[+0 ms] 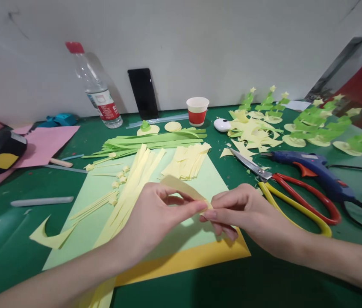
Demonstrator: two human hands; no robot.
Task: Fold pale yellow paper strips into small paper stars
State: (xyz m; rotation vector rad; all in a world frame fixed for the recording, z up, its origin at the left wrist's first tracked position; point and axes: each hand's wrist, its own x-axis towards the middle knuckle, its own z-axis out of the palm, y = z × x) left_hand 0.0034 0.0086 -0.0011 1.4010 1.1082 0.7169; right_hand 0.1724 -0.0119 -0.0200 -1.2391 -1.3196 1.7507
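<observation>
Between my two hands is a pale yellow paper strip [181, 185]. My left hand [164, 214] pinches it with thumb and forefinger. The fingertips of my right hand [238, 209] are closed on the strip's right end, where it looks bent; the fold itself is partly hidden by the fingers. Below lies light green paper [94, 222] over a yellow-orange sheet [181, 265]. Long yellow paper strips [129, 192] run along it on the left. A stack of short yellow strips [189, 160] lies just beyond my hands, and small folded paper pieces [119, 179] sit beside thin strips.
Scissors [264, 173] and a blue glue gun [312, 169] with its cord lie right. Green paper strips [155, 141], a paper cup [197, 111], a phone [142, 94] and a bottle [99, 94] stand or lie behind. Paper scraps [254, 130] and several small paper trees [325, 124] are back right.
</observation>
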